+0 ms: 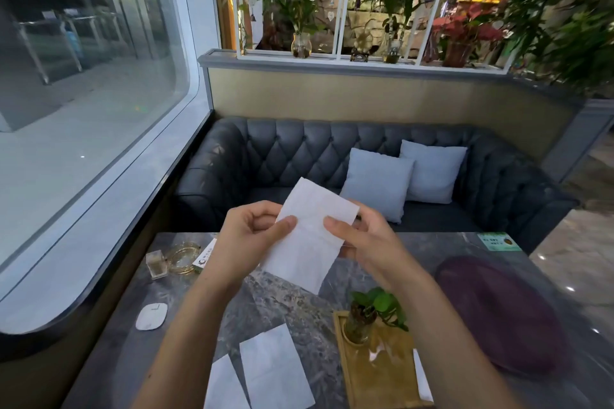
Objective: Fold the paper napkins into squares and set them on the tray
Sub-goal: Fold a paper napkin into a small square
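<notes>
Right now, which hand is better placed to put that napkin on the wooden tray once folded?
Probably the right hand. Both hands pinch the napkin, but the tray lies on the right side of the table, nearer that hand; the left hand would have to reach across.

matt, faintly textured paper napkin between both hands; glossy marbled stone counter below; wooden tray nearer.
</notes>
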Motion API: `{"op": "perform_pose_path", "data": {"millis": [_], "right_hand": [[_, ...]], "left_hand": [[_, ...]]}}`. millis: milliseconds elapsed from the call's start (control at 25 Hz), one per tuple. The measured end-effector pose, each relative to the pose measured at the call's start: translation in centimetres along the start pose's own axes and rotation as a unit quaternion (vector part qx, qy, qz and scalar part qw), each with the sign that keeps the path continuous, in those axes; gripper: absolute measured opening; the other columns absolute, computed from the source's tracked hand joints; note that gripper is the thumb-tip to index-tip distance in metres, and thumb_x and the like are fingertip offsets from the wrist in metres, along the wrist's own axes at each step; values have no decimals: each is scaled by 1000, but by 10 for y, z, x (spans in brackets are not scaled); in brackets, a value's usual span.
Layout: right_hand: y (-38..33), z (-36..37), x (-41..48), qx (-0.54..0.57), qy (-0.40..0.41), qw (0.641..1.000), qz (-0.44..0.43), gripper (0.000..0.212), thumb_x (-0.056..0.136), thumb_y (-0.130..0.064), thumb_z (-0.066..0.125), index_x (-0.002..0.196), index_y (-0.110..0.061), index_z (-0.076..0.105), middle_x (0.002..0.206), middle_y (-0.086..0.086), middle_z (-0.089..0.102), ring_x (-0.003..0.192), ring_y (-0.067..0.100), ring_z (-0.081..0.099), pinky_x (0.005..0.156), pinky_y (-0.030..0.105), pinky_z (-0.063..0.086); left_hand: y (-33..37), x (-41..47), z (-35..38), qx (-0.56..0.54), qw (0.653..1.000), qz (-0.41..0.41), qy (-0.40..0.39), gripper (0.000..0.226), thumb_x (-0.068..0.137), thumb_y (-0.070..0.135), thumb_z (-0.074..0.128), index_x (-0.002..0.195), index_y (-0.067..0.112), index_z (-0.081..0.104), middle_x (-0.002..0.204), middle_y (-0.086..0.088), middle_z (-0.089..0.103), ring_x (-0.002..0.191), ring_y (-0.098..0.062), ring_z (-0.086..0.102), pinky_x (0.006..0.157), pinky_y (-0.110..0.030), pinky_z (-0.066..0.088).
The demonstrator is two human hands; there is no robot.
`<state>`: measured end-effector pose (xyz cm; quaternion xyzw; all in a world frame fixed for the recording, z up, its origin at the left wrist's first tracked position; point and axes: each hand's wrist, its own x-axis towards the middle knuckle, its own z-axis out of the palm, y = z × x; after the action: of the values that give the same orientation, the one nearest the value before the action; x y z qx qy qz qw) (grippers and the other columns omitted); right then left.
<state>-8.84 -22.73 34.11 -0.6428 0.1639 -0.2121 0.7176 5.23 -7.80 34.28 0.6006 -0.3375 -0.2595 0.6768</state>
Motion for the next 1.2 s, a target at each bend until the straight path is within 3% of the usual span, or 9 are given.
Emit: {"op": "perform_pose_path", "data": {"millis": [120,360,760,960,1200], "right_hand": [[15,0,-3,35,-21,999,29,47,77,-27,80,119,-16,62,112,9,75,101,29,72,74,35,59],[31,1,-4,-7,24,999,28,10,87,-13,69,94,-20,72,99,6,77,88,22,74,68,30,58],[43,-1,-8,-31,29,998,46,15,91,-8,65,94,-20,71,99,1,77,91,21,73,75,36,60],[42,-2,-9,-45,20,999,9,24,93,-3,59,85,-23,70,96,4,77,86,17,71,62,28,54],[44,1,-7,-62,36,997,-23,28,89,4,61,79,-20,71,95,5,75,92,20,71,61,25,53]], "left_hand": [[-11,-5,0,-34,999,-6,42,3,87,8,71,88,9,75,82,-12,79,74,-18,75,59,-24,58],[-30,-17,-4,-45,996,-49,55,5,89,7,69,92,9,73,85,-12,79,76,-20,75,65,-28,60],[-37,-33,-12,-24,997,-57,37,18,90,-9,61,101,0,72,94,-4,80,84,-15,76,68,-21,58],[-36,-34,-16,0,999,-21,50,15,89,-14,57,95,-11,71,84,-5,80,80,-14,76,68,-19,58],[-34,-32,-18,24,998,-8,52,18,92,-13,54,90,-9,71,88,-7,77,81,-10,75,67,-17,56]]}}
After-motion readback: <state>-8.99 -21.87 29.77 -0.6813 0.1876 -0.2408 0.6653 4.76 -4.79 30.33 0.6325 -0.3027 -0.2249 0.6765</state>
